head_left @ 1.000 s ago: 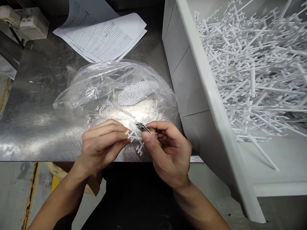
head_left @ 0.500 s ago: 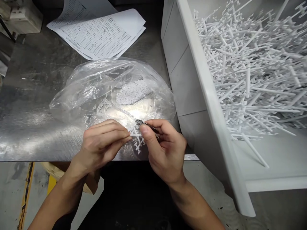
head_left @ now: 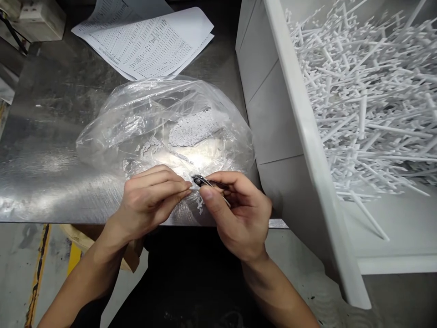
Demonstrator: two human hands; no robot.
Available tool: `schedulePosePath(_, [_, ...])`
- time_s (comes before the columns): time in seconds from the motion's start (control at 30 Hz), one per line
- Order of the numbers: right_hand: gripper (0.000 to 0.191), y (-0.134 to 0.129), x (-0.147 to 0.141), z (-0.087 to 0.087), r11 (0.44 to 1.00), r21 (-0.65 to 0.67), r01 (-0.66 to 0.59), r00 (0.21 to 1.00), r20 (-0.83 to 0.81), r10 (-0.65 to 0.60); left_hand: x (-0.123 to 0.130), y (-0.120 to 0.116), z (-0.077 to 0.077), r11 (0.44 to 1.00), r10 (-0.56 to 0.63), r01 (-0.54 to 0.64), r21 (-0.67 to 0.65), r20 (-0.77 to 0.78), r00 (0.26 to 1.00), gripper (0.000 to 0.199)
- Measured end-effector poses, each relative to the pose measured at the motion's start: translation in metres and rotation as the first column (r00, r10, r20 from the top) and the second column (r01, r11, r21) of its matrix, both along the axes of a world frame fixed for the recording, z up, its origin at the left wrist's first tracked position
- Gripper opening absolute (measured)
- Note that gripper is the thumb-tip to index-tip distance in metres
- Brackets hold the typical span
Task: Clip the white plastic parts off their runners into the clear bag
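My left hand point(head_left: 148, 198) is closed, thumb and fingers pinching a white plastic sprue point(head_left: 200, 206), much of it hidden by the fingers and the tool. In my right hand point(head_left: 241, 214) is a small pair of metal nippers point(head_left: 201, 181), their jaws right beside the left fingertips and over the sprue. Just beyond both hands, a clear plastic bag point(head_left: 136, 100) lies spread on the table. Small white pieces point(head_left: 193, 130) are heaped in the bag, with a looser cluster point(head_left: 152, 146) to their left.
On the right stands a large light-grey bin point(head_left: 293, 86), heaped with white sprues point(head_left: 368, 109). Printed sheets point(head_left: 146, 43) lie behind the bag on the metal table point(head_left: 44, 159). A pale box-shaped fixture point(head_left: 43, 20) sits at the far left. Below the table edge is a cardboard-coloured container point(head_left: 82, 237).
The white sprue between my hands has turned or shifted, and less of it shows below the fingers. The nippers' jaws have come closer to my left fingertips. The whole view has shifted slightly.
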State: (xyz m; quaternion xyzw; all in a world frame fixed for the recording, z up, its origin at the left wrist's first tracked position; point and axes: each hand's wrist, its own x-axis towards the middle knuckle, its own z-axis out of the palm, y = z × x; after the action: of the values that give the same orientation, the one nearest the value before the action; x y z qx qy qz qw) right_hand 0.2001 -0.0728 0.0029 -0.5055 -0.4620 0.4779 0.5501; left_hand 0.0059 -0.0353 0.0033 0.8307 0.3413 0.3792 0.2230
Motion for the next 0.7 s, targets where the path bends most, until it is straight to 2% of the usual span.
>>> schedulePosePath(0.23, [0.010,0.0002,-0.0020,-0.0013,1.000,0.022,0.000,0.999,0.034,-0.001,-0.0007,-0.0012,-0.0026,0.998,-0.012,0.013,0.061,-0.013,1.000,0.020])
schedulePosePath(0.4, [0.005,0.0008,-0.0029,-0.0013,0.998,0.068,0.012,0.997,0.079,-0.018,0.0008,-0.0022,-0.0036,0.997,0.011,-0.008,0.081,-0.038,0.999,0.018])
schedulePosePath(0.7, [0.005,0.0015,-0.0060,-0.0010,0.997,0.069,0.047,0.990,0.128,-0.056,0.0027,-0.0032,-0.0041,0.996,0.033,-0.025,0.090,-0.089,0.995,0.013])
